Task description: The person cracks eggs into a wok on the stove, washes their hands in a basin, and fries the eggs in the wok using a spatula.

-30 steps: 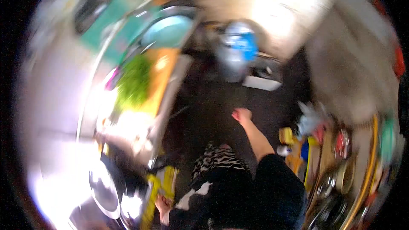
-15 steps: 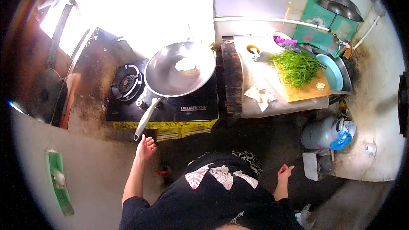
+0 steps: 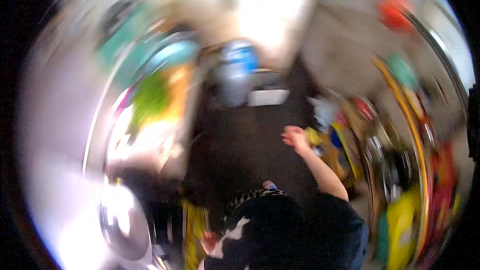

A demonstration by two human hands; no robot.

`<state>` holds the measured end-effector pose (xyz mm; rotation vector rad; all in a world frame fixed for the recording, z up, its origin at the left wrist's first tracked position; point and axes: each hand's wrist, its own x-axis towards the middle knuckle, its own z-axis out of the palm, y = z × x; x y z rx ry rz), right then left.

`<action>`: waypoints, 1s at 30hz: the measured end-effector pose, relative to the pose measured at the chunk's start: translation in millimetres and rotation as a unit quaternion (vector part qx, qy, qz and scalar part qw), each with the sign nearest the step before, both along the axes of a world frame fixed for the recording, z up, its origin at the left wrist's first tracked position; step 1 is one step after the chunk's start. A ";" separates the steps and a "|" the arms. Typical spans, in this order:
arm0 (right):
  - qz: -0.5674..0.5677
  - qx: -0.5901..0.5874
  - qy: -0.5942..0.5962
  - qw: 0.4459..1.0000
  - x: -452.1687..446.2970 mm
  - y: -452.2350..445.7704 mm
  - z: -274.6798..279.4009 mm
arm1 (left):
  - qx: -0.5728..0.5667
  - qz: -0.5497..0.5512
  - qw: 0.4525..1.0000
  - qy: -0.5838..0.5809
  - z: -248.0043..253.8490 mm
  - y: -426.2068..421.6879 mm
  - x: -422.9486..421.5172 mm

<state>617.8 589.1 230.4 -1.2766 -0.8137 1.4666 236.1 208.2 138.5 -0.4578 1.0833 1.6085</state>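
My right hand (image 3: 295, 137) hangs out ahead of my body over the dark floor, its fingers loosely bent with nothing seen between them. Close to it on the right are blurred yellow items (image 3: 314, 137). Low in the view, my left hand (image 3: 210, 241) is beside my black shirt, smeared by motion and partly hidden. To its left stands the steel wok (image 3: 123, 225) on the stove, apart from the hand.
A counter at left bears green leaves (image 3: 151, 97) on a wooden board (image 3: 181, 82), with a light-blue basin (image 3: 175, 52) behind. Ahead stand a grey cylinder (image 3: 235, 82) and a white box (image 3: 268, 97). Blurred shelving with a yellow edge (image 3: 411, 120) lines the right.
The view has swung right, away from the stove, bringing the shelving into sight. My left hand is no longer near the wok handle; my right hand is further forward.
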 end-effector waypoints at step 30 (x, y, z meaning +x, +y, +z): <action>0.034 -0.067 -0.790 0.608 492.9 63.6 355.8 | -0.074 -0.394 0.915 0.054 17.1 317.5 258.2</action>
